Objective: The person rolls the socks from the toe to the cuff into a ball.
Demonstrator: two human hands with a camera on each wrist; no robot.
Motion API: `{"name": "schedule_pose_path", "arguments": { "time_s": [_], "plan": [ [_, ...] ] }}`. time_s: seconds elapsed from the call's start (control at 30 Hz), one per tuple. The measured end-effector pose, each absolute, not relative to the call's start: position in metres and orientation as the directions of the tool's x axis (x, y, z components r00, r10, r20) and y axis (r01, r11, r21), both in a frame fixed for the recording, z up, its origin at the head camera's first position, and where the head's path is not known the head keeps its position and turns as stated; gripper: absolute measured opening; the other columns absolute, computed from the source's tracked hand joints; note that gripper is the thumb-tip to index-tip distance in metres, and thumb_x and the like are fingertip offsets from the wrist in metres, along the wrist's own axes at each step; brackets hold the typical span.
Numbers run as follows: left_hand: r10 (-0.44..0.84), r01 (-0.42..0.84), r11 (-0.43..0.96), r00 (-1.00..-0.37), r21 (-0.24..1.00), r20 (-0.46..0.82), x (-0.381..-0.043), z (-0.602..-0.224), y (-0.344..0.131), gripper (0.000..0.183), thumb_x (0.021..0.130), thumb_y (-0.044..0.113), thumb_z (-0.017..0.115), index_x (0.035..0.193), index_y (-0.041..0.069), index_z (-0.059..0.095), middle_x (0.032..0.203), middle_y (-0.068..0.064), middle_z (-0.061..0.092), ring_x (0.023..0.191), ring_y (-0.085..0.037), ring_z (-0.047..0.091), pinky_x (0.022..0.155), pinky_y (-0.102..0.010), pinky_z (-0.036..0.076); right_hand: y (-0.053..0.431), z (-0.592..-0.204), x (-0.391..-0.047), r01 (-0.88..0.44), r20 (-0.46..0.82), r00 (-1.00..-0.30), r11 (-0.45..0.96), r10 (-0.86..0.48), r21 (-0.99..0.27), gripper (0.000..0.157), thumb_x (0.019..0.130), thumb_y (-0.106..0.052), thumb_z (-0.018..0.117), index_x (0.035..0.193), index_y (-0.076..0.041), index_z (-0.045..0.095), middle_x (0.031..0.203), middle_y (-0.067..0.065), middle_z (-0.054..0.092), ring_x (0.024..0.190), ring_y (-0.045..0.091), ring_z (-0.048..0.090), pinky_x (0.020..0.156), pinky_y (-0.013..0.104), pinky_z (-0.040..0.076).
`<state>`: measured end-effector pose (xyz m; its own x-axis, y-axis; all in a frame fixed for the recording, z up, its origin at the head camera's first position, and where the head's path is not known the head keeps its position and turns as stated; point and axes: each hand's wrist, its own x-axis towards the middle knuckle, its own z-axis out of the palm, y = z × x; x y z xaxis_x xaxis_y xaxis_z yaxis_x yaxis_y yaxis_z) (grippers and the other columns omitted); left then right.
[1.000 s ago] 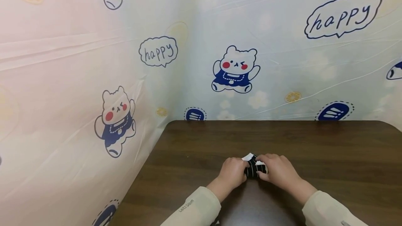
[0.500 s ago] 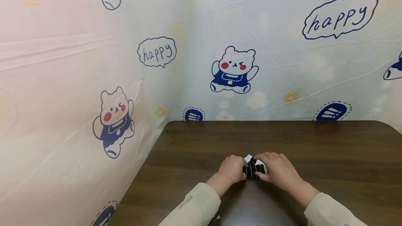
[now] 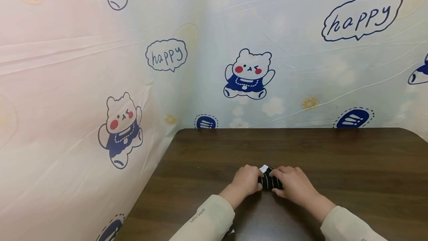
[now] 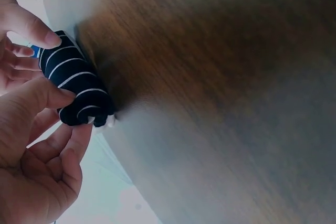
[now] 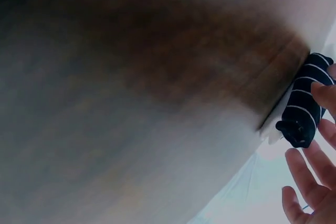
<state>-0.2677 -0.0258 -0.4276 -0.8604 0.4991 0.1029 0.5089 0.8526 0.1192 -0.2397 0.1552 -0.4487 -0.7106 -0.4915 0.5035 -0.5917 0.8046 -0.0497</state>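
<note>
A roll of black cloth with thin white stripes (image 3: 267, 182) lies between my two hands near the middle of the table. My left hand (image 3: 246, 180) pinches its left end between thumb and fingers. At the other end, my right hand (image 3: 295, 185) grips with the thumb on the near side and the fingers over the far side. A white piece (image 3: 264, 168) sticks out behind the roll. The left wrist view shows the cloth (image 4: 73, 74) wound into a tight cylinder with a spiral end. From the right wrist, the roll's other end (image 5: 299, 132) looks gathered.
The brown wooden table (image 3: 334, 151) stretches out around the hands, with rounded far corners. A printed curtain (image 3: 287, 29) hangs behind and to the left. A small dark and white thing (image 3: 231, 230) peeks out beside the left sleeve (image 3: 210, 218).
The white flap by the right fingers has gone out of sight, and more striped cloth shows there. My right hand has shifted slightly inward; the left has barely moved.
</note>
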Motion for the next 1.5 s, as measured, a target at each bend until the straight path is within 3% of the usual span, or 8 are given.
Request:
{"name": "schedule_pose_path", "arguments": {
  "time_s": [0.37,0.7,1.0,1.5],
  "plan": [
    [0.508,0.524,0.834,-0.851,0.17,0.134,-0.266,-0.43,-0.029,0.026,0.073,0.016,0.076,0.099,0.016,0.073,0.088,0.006,0.069,0.075,-0.011,0.061,0.064,-0.025,0.047,0.154,-0.446,-0.246,-0.61,0.448,-0.724,0.79,-0.524,-0.062,0.031,0.063,-0.012,0.079,0.09,-0.009,0.065,0.083,0.003,0.067,0.072,0.022,0.063,0.062,0.042,0.049],
    [0.523,0.555,0.828,-0.815,0.08,0.251,-0.259,-0.436,-0.033,0.049,0.07,0.03,0.084,0.113,0.015,0.066,0.102,0.001,0.063,0.095,-0.015,0.058,0.079,-0.029,0.047,0.151,-0.44,-0.25,-0.556,0.344,-0.797,0.826,-0.496,-0.097,0.022,0.065,-0.01,0.075,0.085,-0.008,0.065,0.075,0.004,0.065,0.064,0.022,0.061,0.056,0.04,0.048],
    [0.547,0.589,0.808,-0.767,0.028,0.336,-0.252,-0.432,-0.037,0.044,0.071,0.029,0.084,0.11,0.017,0.067,0.102,0.003,0.063,0.095,-0.013,0.057,0.077,-0.028,0.046,0.151,-0.433,-0.251,-0.515,0.279,-0.844,0.838,-0.459,-0.179,0.02,0.066,-0.008,0.074,0.084,-0.007,0.064,0.071,0.003,0.063,0.057,0.019,0.056,0.052,0.037,0.046],
    [0.589,0.619,0.785,-0.731,-0.029,0.344,-0.249,-0.436,-0.037,0.034,0.072,0.023,0.083,0.103,0.018,0.07,0.098,0.003,0.063,0.09,-0.012,0.057,0.071,-0.025,0.044,0.15,-0.431,-0.249,-0.503,0.259,-0.857,0.832,-0.446,-0.234,0.019,0.068,-0.011,0.077,0.083,-0.009,0.064,0.069,-0.001,0.061,0.057,0.014,0.05,0.051,0.034,0.043]
  ]
}}
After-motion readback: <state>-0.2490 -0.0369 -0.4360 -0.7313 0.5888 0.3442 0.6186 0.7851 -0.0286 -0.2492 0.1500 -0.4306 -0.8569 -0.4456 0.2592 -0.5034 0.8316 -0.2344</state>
